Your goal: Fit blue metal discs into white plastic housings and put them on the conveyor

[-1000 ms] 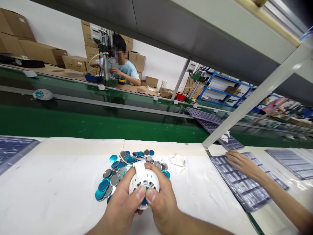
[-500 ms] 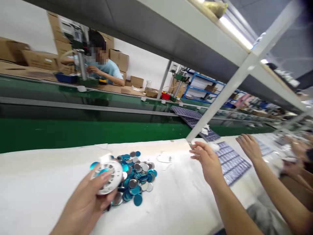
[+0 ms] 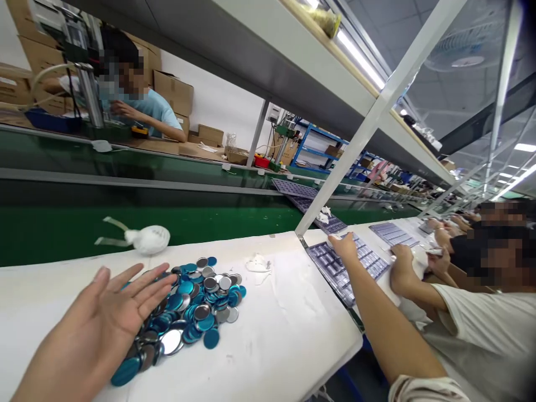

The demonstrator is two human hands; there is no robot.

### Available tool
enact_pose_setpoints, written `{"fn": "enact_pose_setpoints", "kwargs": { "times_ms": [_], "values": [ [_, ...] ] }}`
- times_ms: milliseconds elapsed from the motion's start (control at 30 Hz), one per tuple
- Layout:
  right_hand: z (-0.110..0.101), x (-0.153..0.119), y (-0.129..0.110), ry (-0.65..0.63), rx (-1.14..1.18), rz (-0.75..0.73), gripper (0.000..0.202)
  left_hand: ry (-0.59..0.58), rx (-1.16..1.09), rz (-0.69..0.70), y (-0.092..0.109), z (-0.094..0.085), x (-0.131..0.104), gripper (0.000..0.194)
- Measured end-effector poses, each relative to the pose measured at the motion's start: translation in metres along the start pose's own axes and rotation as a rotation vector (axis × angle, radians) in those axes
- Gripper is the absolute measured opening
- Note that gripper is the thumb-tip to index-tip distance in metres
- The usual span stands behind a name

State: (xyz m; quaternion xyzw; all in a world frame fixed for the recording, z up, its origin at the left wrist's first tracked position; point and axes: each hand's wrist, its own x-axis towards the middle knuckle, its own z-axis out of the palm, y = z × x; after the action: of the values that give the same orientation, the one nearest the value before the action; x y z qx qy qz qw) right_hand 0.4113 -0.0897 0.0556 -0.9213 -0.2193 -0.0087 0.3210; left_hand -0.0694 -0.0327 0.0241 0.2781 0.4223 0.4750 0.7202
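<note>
My left hand (image 3: 111,321) is open, palm up and fingers spread, with nothing in it. Beneath and beside its fingers lies a heap of small round discs (image 3: 205,322), some blue-faced, some silver. Beyond the fingertips, a white rounded part (image 3: 151,240) with two pale strips shows against the green belt, close to the table edge; whether it rests there or is in the air I cannot tell. My right hand (image 3: 345,247) reaches over a compartmented purple-grey tray (image 3: 368,259), fingers closed on a small white piece (image 3: 334,239) that they mostly hide.
A green conveyor belt (image 3: 234,220) runs behind the white table (image 3: 268,335). A white post (image 3: 339,162) rises at the table's edge under an overhead shelf (image 3: 259,61). Stacked trays (image 3: 301,201) lie on the belt. A co-worker's arm (image 3: 408,276) is close on the right; another person sits across.
My left hand has let go of the white slotted part, which is now beyond it by the belt. My right hand has moved onto the tray and closed on a white piece. The view has turned right.
</note>
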Motion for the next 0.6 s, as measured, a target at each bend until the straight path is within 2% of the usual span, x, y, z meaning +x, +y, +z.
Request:
{"fn": "enact_pose_setpoints", "kwargs": {
  "times_ms": [100, 167, 200, 233, 300, 367, 400, 467, 533, 600],
  "values": [
    [-0.006, -0.038, -0.013, -0.04, 0.05, -0.11, 0.061, -0.131, 0.037, -0.052, -0.008, 0.006, -0.012, 0.056],
    [-0.002, -0.086, -0.027, -0.124, 0.129, -0.244, 0.079, -0.203, 0.086, -0.108, -0.017, 0.01, -0.02, 0.058],
    [0.003, -0.115, -0.037, -0.196, 0.181, -0.318, 0.081, -0.228, 0.093, -0.139, -0.021, 0.013, -0.025, 0.057],
    [0.008, -0.146, -0.047, -0.295, 0.264, -0.413, 0.084, -0.243, 0.078, -0.162, -0.025, 0.018, -0.03, 0.054],
    [0.021, -0.202, -0.071, -0.654, 0.588, -0.703, 0.097, -0.273, -0.016, -0.194, -0.029, 0.027, -0.04, 0.045],
    [0.032, -0.237, -0.094, -0.853, 0.621, -0.844, 0.104, -0.271, -0.158, -0.185, -0.027, 0.034, -0.045, 0.037],
    [0.037, -0.244, -0.104, -0.946, 0.6, -0.899, 0.103, -0.246, -0.21, -0.17, -0.025, 0.035, -0.045, 0.034],
    [0.046, -0.239, -0.115, -1.036, 0.465, -0.971, 0.08, -0.167, -0.246, -0.138, -0.019, 0.032, -0.041, 0.031],
    [0.054, -0.22, -0.116, -1.018, 0.285, -0.996, 0.042, -0.088, -0.242, -0.091, -0.013, 0.026, -0.035, 0.029],
    [0.06, -0.202, -0.111, -0.949, 0.111, -0.995, 0.02, -0.02, -0.244, -0.026, -0.011, 0.02, -0.031, 0.025]
  ]
}}
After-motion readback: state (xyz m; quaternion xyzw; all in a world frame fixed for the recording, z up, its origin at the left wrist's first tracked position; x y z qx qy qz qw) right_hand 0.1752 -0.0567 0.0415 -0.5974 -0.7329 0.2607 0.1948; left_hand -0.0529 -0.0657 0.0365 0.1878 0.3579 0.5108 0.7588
